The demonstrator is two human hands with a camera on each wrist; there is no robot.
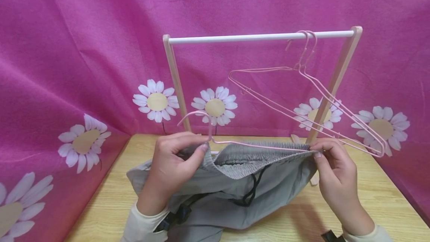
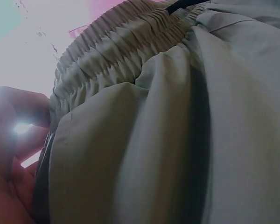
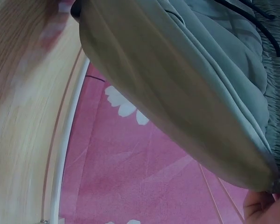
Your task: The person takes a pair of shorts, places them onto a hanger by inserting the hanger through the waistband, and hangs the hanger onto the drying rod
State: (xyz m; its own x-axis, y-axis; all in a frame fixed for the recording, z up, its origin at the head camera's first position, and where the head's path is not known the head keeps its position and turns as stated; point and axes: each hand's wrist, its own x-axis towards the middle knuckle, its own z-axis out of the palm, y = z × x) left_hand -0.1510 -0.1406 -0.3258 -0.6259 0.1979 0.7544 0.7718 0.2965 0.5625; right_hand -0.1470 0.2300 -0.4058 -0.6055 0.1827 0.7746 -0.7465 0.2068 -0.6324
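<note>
Grey drawstring pants [image 1: 275, 195] hang over the table, their gathered elastic waistband [image 1: 248, 169] partly gaping and a black drawstring [image 1: 253, 188] dangling in front. A pink wire hanger [image 1: 250, 145] lies along the waistband opening with its hook standing above it; its left part is hidden by cloth and hand. My left hand [image 1: 171, 163] pinches the waistband between thumb and fingers, just beside the hook's base. At the waistband's right end, my right hand [image 1: 339, 182] pinches the cloth close to the hanger's end. The left wrist view shows the gathered waistband [image 2: 102, 65] close up.
Behind the pants stands a rack with a white bar [image 1: 235, 38] and wooden posts [image 1: 176, 81]. Two more pink hangers [image 1: 310, 75] hang near its right side. A pink daisy-print cloth [image 1: 100, 47] surrounds the wooden table [image 1: 379, 201].
</note>
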